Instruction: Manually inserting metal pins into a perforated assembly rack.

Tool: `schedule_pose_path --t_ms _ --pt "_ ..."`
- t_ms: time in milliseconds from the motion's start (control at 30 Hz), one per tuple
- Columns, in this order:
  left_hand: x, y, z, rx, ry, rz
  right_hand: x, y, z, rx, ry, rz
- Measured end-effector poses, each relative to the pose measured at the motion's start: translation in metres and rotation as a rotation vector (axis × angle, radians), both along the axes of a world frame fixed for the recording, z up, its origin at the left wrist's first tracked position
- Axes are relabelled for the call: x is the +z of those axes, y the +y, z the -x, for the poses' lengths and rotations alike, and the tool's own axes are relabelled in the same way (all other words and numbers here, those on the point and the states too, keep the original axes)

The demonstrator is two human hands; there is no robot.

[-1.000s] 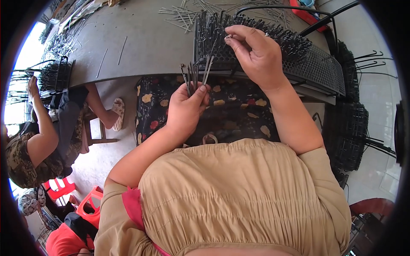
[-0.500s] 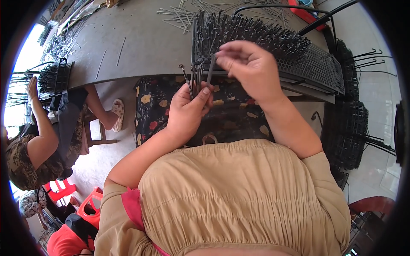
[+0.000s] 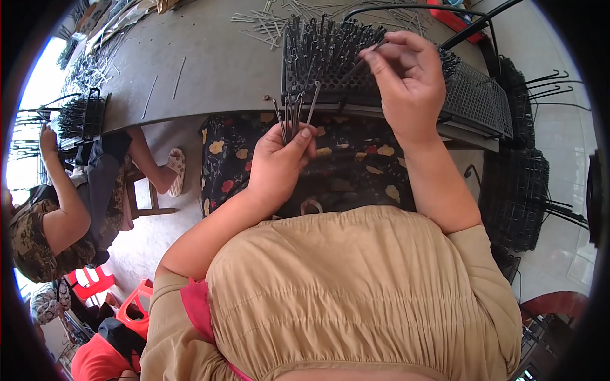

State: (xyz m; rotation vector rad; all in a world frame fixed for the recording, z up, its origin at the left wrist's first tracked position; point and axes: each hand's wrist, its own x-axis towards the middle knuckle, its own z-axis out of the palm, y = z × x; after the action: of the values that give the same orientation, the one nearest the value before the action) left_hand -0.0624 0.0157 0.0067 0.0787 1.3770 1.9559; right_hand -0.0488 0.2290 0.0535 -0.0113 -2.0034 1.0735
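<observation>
My left hand is closed round a small bundle of thin dark metal rods, their knobbed ends pointing up. One lighter grey rod leans out on the bundle's right side. My right hand is raised over the rack, thumb and fingers pinched on a single thin dark rod that slants down to the left. Below it lies a black perforated metal rack, its left part packed with upright dark rods. Whether the pinched rod's lower tip touches the rack cannot be made out.
Loose rods lie scattered on the grey table. At the left another person sits by a smaller filled rack. Black racks with hooks stand at the right. A red stool is at lower left.
My right hand has moved up and right, away from the bundle to above the rack, with a rod in its pinch. My left hand has stayed in place.
</observation>
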Motion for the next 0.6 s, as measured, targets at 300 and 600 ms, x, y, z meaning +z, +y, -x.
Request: schedule_pose_path --t_ms 300,600 --pt "-0.001 0.004 -0.001 0.008 -0.025 0.066 -0.006 0.009 0.01 -0.046 0.07 -0.427" --pt "0.01 0.016 0.004 -0.108 -0.054 -0.061 -0.008 -0.021 -0.021 0.277 -0.36 0.504"
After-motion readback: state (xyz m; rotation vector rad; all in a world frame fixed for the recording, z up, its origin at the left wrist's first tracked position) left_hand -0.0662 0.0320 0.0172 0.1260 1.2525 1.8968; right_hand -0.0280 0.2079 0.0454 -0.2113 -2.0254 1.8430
